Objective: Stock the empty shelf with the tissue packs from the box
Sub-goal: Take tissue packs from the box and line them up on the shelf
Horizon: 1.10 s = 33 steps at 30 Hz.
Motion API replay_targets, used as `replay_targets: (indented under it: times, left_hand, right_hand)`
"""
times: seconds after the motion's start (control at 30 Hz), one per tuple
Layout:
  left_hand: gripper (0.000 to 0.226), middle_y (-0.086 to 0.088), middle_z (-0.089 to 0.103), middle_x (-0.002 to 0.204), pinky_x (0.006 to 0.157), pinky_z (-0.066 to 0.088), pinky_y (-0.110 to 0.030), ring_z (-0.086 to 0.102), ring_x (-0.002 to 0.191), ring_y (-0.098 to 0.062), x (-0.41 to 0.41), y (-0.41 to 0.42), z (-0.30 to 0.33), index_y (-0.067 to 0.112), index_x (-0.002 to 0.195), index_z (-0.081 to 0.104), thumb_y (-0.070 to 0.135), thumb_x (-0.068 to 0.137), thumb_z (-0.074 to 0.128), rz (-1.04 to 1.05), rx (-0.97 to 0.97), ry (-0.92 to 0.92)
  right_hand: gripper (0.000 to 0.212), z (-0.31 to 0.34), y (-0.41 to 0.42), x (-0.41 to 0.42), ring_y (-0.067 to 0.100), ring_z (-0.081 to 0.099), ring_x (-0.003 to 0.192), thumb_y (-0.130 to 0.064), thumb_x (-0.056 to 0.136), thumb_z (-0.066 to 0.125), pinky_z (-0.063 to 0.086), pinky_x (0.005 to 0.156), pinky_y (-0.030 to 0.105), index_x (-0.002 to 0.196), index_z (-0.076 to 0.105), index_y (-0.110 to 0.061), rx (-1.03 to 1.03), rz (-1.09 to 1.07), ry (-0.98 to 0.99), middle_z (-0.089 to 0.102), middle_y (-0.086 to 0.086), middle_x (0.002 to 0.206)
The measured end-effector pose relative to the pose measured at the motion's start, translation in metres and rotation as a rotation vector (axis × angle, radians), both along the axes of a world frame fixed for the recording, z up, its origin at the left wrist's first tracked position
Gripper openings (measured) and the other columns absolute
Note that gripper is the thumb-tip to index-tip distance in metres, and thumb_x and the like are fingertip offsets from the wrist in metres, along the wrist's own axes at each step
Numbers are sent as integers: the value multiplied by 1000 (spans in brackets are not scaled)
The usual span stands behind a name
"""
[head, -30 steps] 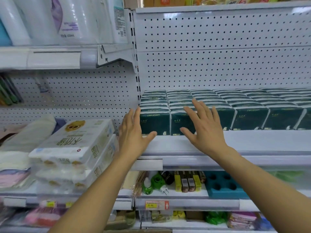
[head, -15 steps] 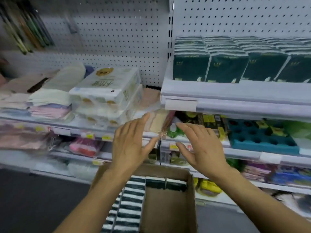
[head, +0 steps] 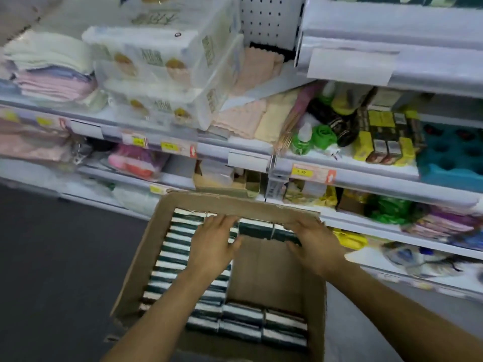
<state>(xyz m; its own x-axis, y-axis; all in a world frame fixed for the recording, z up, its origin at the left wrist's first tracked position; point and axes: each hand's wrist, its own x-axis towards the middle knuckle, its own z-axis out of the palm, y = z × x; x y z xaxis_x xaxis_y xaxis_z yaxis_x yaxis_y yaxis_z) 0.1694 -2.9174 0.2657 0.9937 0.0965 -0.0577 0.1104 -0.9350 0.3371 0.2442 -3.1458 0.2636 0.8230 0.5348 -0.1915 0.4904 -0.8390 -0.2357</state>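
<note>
Whole shot is motion-smeared, so lots is unreadable

Yellow price tags (head: 302, 172) are too blurry to read. Both hands' fingertips, left (head: 213, 242) and right (head: 315, 242), disappear behind the far wall of the brown cardboard box (head: 136, 270), so the grip on the dark green tissue packs (head: 254, 228) is anyone's guess. The white top shelf (head: 392, 30) is cropped.

You see one cardboard box (head: 261, 205), two hands, left (head: 211, 246) and right (head: 317, 246), and many tissue packs (head: 177, 254), too blurred to count.
</note>
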Motion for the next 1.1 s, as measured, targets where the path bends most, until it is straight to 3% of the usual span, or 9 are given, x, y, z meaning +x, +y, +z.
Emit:
replay_targets:
  times: [0.17,0.3,0.47,0.53,0.63,0.83,1.0,1.1]
  left_hand:
    - [49,2,49,140,103,41,-39,44,129,-18,32,-12,-83,25,141,45,36,94,56,-41,-13,209]
    - [55,1,37,146,108,35,-38,38,134,-19,58,-18,-139,23,145,39,31,93,58,-89,20,250]
    - [72,-1,33,150,118,16,-40,31,140,-20,84,-23,-179,20,151,24,27,90,61,-155,220,260]
    - [74,-2,39,144,113,21,-39,37,134,-22,91,-26,-187,21,149,27,26,86,65,-177,326,248]
    - [61,-5,41,133,100,29,-38,38,124,-25,101,-31,-191,19,141,36,20,86,63,-210,437,232]
    - [47,-8,36,133,99,29,-37,33,126,-28,105,-40,-181,20,134,43,13,90,55,-273,487,262]
    - [41,-2,37,129,94,28,-35,35,122,-22,89,-38,-143,26,127,50,19,88,58,-242,369,136]
    - [32,4,45,123,89,28,-33,39,115,-18,76,-27,-100,31,117,54,33,86,62,-148,274,67]
  right_hand:
    - [40,-71,4,25,23,43,126,-33,95,50,47,95,39,134,47,-22,-205,-29,185,43,4,140]
    - [55,-115,13,43,27,34,135,-24,96,49,49,94,40,147,29,-17,-301,-58,215,32,9,147]
    - [64,-158,19,52,28,43,129,-18,95,50,49,88,40,150,16,-16,-400,-129,212,34,10,142]
    - [56,-167,24,54,30,49,120,-16,96,47,49,79,39,146,22,-15,-430,-104,167,36,11,138]
    - [42,-177,28,57,31,56,110,-12,98,43,45,68,38,139,35,-12,-506,-50,124,38,12,134]
    - [36,-166,20,55,29,63,99,-10,97,44,41,63,36,133,47,-11,-521,-47,167,39,12,131]
    - [35,-117,12,43,28,59,106,-17,97,47,49,78,39,131,53,-16,-418,-87,182,36,10,136]
    - [39,-79,1,35,26,55,111,-36,94,54,48,83,37,130,53,-19,-276,-143,167,43,8,132]
